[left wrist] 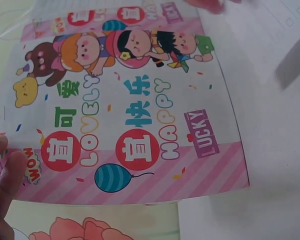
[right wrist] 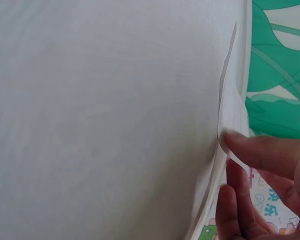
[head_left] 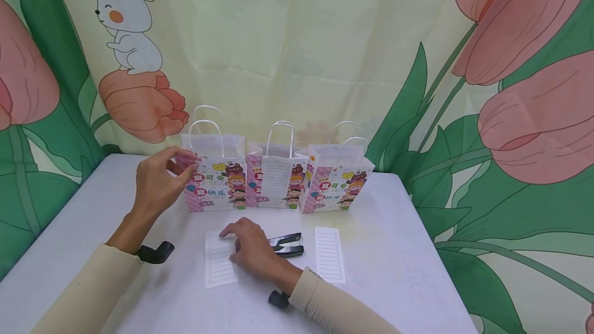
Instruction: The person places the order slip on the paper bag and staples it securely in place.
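My left hand [head_left: 160,177] pinches the upper left edge of the leftmost paper gift bag [head_left: 215,182], thumb on its printed front. That bag stands upright; its pink stripes, cartoon figures and lettering face the left wrist camera. At the near left of the table, my right hand [head_left: 255,246] grips the edge of a lined paper slip [head_left: 220,269] between thumb and fingers. The slip [right wrist: 233,102] bows up from the white cloth in the right wrist view. A black stapler [head_left: 290,250] lies just beyond the right hand, partly hidden by it.
A middle gift bag [head_left: 296,200] carries a lined slip [head_left: 275,177] on its front. To its right stands a third gift bag [head_left: 331,189]. Another lined slip [head_left: 330,256] lies right of the stapler. A tulip-print curtain [head_left: 325,66] hangs behind the white table [head_left: 394,272].
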A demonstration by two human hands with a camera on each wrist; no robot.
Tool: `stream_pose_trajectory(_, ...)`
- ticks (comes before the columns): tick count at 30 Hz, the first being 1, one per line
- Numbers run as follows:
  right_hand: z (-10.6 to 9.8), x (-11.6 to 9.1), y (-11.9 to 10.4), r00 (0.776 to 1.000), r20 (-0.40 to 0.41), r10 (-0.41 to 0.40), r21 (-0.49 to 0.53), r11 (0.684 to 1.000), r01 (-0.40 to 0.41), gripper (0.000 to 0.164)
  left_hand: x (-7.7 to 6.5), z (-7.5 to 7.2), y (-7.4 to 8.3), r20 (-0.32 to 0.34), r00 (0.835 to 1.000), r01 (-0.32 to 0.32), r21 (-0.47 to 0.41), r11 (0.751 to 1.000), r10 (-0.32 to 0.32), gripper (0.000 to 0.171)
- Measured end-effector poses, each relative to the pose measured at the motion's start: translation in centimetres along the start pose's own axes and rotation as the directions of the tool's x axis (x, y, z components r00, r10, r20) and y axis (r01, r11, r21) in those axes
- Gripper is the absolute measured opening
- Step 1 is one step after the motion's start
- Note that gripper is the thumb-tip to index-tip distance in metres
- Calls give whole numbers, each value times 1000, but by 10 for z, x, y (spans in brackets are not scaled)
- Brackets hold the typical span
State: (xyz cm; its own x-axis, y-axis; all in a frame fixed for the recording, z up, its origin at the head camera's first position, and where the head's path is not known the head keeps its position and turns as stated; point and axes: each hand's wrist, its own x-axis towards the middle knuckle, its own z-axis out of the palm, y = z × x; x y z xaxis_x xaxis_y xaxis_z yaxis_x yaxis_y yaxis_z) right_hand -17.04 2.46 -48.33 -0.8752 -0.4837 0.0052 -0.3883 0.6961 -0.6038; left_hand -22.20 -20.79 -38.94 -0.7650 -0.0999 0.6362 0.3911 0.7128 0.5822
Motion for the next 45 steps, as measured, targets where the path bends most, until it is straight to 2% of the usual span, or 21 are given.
stream_pose_trajectory(4,1,0,-1,997,-40,70,83,994,-66,53,0,0,0,1,1000,0,2,1000,0,26)
stream_pose_trajectory(8,0,1,-2,994,-72,76,119,991,-67,48,0,0,0,3,1000,1,6,1000,-1,25)
stream_pose_trajectory(12,-1,1,-2,995,-67,76,162,985,-64,40,0,0,0,3,1000,-2,6,1000,2,25)
stream_pose_trajectory(21,-3,2,-1,993,-117,27,248,969,3,30,2,-1,0,7,1000,-13,3,1000,13,23)
stream_pose_trajectory(33,-16,2,-9,972,-231,-42,306,945,114,19,2,-1,-1,11,1000,-6,1,1000,6,22)
stream_pose_trajectory(45,-31,10,-15,961,-276,6,397,912,108,19,2,-1,0,24,1000,2,-11,1000,-2,22)
